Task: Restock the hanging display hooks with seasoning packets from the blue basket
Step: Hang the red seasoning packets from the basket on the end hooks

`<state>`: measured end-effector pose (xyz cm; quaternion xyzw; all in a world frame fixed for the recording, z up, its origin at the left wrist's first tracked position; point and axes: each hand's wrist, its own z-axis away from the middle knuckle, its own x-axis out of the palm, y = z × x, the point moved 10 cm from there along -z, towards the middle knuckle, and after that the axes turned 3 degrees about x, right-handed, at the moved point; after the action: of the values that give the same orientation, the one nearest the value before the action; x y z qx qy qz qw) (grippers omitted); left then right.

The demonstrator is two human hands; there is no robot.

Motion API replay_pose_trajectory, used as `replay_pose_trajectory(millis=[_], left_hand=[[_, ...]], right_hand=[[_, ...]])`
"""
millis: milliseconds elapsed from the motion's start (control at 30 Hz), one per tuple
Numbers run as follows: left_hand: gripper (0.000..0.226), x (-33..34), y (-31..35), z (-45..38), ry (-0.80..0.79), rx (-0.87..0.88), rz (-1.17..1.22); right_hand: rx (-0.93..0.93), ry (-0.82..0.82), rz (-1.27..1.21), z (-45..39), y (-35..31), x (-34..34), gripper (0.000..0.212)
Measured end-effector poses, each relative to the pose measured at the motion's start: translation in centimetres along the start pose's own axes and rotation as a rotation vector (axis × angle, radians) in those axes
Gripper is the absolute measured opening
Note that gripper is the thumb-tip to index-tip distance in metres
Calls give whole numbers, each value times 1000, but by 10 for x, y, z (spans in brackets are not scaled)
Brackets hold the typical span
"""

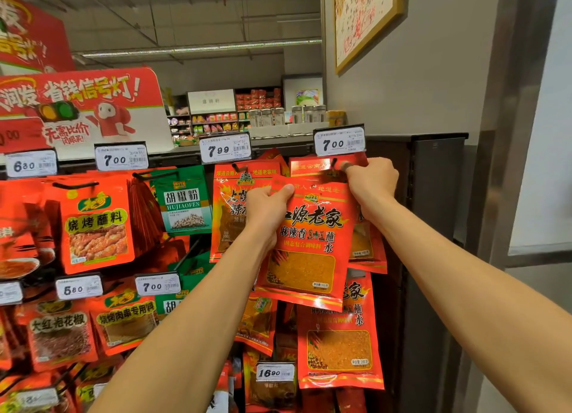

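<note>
Left hand (pixel 266 208) grips red packet (pixel 306 242); right hand (pixel 371 180) pinches hanging packets (pixel 322 166).

A: Which item is shown?
B: A red seasoning packet (pixel 305 242) with black characters and a clear window showing orange powder.

A: Its pose?
B: Upright, slightly tilted, raised just below the top-right display hook (pixel 334 162), overlapping identical hung packets (pixel 340 332).
</note>
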<state>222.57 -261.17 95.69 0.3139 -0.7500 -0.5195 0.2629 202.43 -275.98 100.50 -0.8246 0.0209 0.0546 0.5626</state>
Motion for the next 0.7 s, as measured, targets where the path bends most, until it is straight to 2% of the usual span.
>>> replay_pose_trajectory(millis=[67,133,167,200,300,367,467,700], left_hand=[[23,0,3,4,19,-12,10],[52,3,5,7,16,-20,60],[59,6,5,7,7,-22,83],[56,8,4,7,-3,-20,101],[11,19,9,5,-40,10,119],[25,27,15,6,-45,20,101],[13,42,33,13,-63,64,72],[28,43,45,7,82,68,59]], right_hand=[[37,-23,-36,-2,6,2,23],[39,-68,-83,-4,7,5,20],[35,-95,-118,-3,8,5,18],[22,-113,-172,-2,9,4,18],[-71,-112,-389,5,6,-11,37],[-135,-155,-457,9,4,-16,39],[-98,-237,-413,11,12,-11,44],[-79,-131,-221,0,5,-12,19]])
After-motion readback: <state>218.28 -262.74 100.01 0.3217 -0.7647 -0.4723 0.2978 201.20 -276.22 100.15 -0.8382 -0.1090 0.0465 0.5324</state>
